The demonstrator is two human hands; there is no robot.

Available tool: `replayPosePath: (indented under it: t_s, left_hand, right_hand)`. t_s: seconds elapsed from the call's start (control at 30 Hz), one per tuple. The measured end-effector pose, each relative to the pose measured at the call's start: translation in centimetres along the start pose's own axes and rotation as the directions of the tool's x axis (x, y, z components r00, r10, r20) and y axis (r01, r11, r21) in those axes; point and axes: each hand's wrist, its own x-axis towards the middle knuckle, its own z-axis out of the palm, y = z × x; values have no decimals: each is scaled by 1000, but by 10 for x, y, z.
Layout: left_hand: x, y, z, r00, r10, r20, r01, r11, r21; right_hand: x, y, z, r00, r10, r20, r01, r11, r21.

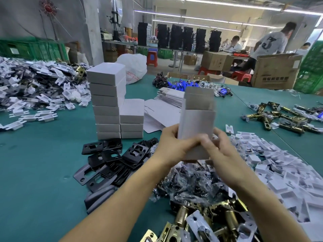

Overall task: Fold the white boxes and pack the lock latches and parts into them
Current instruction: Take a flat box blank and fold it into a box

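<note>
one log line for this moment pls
left hand: holds white box | right hand: holds white box low end | white box: upright, top open | closed boxes: stacked behind

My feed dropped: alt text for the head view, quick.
The left hand and right hand grip a half-folded white box upright above the green table, its top end open. Two stacks of closed white boxes stand behind to the left, flat box blanks beside them; black strike plates and brass latches lie nearer.
</note>
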Motion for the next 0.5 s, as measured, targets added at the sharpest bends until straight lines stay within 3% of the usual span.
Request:
replayPosePath:
  t_s: [0.07,0.17,0.37,0.5]
  left_hand:
    - [5,-2,-4,987,-22,-160,15,999,-44]
    - [11,-5,-11,949,-22,-313,-2,997,-76]
    - [14,-5,-12,918,-14,-396,-33,993,-111]
    - [14,-4,-13,916,-6,-402,-49,991,-128]
  right_hand:
    - [-2,0,-2,997,44,62,-29,975,-220]
    - [-6,-3,-6,968,49,246,64,899,-433]
    - [-12,-15,-3,795,80,601,265,846,-463]
    - [-12,-18,5,678,101,728,315,855,-412]
